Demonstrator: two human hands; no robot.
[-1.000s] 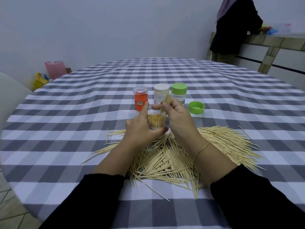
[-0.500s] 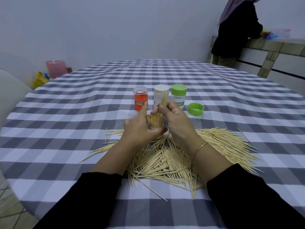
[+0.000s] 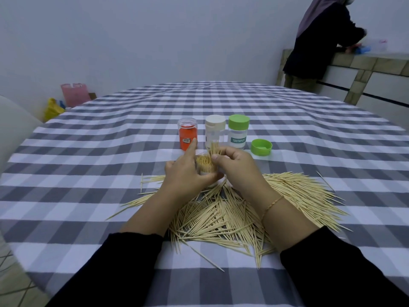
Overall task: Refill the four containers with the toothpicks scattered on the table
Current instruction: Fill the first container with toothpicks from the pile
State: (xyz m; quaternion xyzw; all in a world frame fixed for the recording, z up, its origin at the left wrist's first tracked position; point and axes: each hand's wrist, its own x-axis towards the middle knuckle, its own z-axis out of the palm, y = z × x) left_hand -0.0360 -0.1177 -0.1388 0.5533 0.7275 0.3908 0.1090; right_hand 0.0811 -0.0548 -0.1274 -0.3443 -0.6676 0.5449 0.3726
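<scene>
a: starting at the left, what's there?

b: a pink bag (image 3: 75, 94) and a yellow bag (image 3: 52, 108) on the floor by the wall, past the edge of the round table (image 3: 88, 151) with its grey and white checked cloth.

a: and on the cloth?

b: a row of three closed containers near the middle: an orange container (image 3: 187, 134) with a clear lid, a white container (image 3: 215, 130) just beside it, then a clear container with a green cap (image 3: 238, 131) labelled "toothpick".

a: the left hand?

b: the left hand (image 3: 188, 173) is wrapped around an open container (image 3: 204, 166) standing on the cloth in front of that row, thumb across its near side, forefinger pointing up. the container is packed with upright toothpicks.

a: the right one?

b: the right hand (image 3: 236, 167) pinches a small bundle of toothpicks (image 3: 214, 148) between thumb and fingertips, right at the open container's mouth. the bundle's tips stick up in front of the white container.

a: the loose ones?

b: the scattered toothpicks (image 3: 221, 218) lie in a wide heap under and between both forearms, fanning out to the right; a few strays sit off to the left.

a: further right?

b: a loose green lid (image 3: 261, 147) lies upside down on the cloth, just right of the green-capped container. at the far right another person (image 3: 318, 41) in dark clothes stands at a tiled counter (image 3: 365, 60), back turned.
</scene>
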